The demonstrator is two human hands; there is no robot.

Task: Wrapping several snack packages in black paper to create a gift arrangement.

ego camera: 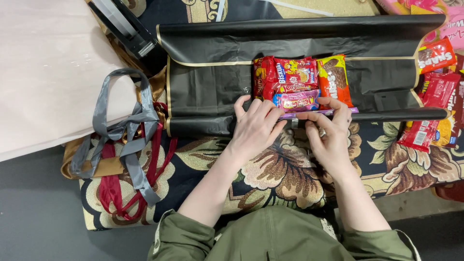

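Note:
A cluster of snack packets (295, 79), red, pink and yellow, lies on a black wrapping sheet (208, 82) with gold edging. My left hand (256, 128) rests on the sheet's rolled near edge, fingertips touching the pink packet (296, 101). On the right side of the cluster, my right hand (331, 135) pinches the near edge of the pink packet and a thin purple strip (350, 110) beneath it. A ring shows on my right hand. Both hands press the bundle against the sheet.
Grey and dark red ribbons (123, 145) lie in a heap at left on a floral patterned cushion (280, 174). A pale pink paper sheet (43, 67) covers the far left. More red snack packets (435, 96) lie at right. A black object (128, 26) sits top left.

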